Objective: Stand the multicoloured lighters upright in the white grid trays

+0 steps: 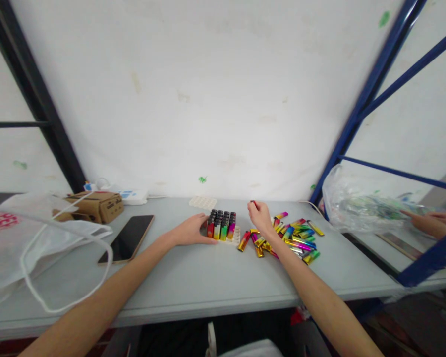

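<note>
Upright lighters (223,223) with black tops and shiny coloured bodies stand in rows in a white holed tray (237,234); holes show at its right end. My left hand (192,230) is curved around the tray's left end, thumb in front and fingers behind. My right hand (259,216) is closed, raised a little between the tray and a pile of loose lighters. A small dark and red end of a lighter (253,202) pokes out above its fingers; the rest is hidden in the hand. The loose lighters (295,237) lie scattered beside my right forearm.
Another white holed tray (203,202) lies by the wall. At left are a phone (128,239), a cardboard box (103,205), a white bag (33,233) and a looping white cable (107,255). A blue frame post (342,139), a clear plastic bag (353,206) and another person's hand (429,223) are at right.
</note>
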`<state>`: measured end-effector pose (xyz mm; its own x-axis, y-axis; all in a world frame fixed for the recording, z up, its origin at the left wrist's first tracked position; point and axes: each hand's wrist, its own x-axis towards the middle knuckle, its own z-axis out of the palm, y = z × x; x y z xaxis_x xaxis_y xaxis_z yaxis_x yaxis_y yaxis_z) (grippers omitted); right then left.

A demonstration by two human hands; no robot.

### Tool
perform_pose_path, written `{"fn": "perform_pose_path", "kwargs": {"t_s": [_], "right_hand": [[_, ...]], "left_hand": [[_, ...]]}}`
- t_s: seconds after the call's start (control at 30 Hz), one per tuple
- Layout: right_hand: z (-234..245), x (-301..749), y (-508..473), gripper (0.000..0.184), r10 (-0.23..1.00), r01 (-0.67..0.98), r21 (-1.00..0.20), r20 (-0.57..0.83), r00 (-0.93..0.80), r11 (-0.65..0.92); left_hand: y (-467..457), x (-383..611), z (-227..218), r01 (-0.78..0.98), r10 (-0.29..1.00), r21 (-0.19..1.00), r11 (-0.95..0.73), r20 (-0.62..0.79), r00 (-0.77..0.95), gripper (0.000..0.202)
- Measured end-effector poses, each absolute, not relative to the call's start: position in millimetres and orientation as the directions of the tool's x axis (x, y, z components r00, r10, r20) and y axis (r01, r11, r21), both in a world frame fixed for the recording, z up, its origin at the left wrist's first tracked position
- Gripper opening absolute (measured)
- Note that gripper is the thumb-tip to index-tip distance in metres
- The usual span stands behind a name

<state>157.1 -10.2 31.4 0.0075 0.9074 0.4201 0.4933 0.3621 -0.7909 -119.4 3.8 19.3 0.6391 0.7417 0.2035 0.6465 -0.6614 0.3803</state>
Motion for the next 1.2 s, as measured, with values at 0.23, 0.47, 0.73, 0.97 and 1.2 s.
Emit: {"fn": "perform_pose_path", "kwargs": {"t_s": [0.23,0.47,0.73,0.97,1.2], "right_hand": [[41,155,-23,0.044,0.846,0.544,-0.705,0.532,-0.018,0.455],[58,160,-35,0.046,0.814,0.521,-0.631,0.510,-0.279,0.574],[61,162,-42,0.048,0.818,0.601,-0.557,0.428,-0.383,0.573],[64,166,-44,0.044,0.813,0.520,-0.649,0.294,-0.503,0.556],[58,167,-42,0.047,0.779,0.561,-0.572,0.254,-0.573,0.599]], "left_hand": [[4,-120,19,0.636,0.741,0.397,-0.661,0.210,0.638,0.067],[3,-119,18,0.606,0.719,0.407,-0.684,0.232,0.655,0.065],[1,-118,20,0.598,0.707,0.396,-0.697,0.237,0.667,0.065],[1,-114,21,0.593,0.726,0.436,-0.677,0.261,0.636,0.065],[5,-114,15,0.600,0.734,0.432,-0.674,0.295,0.612,0.064]]}}
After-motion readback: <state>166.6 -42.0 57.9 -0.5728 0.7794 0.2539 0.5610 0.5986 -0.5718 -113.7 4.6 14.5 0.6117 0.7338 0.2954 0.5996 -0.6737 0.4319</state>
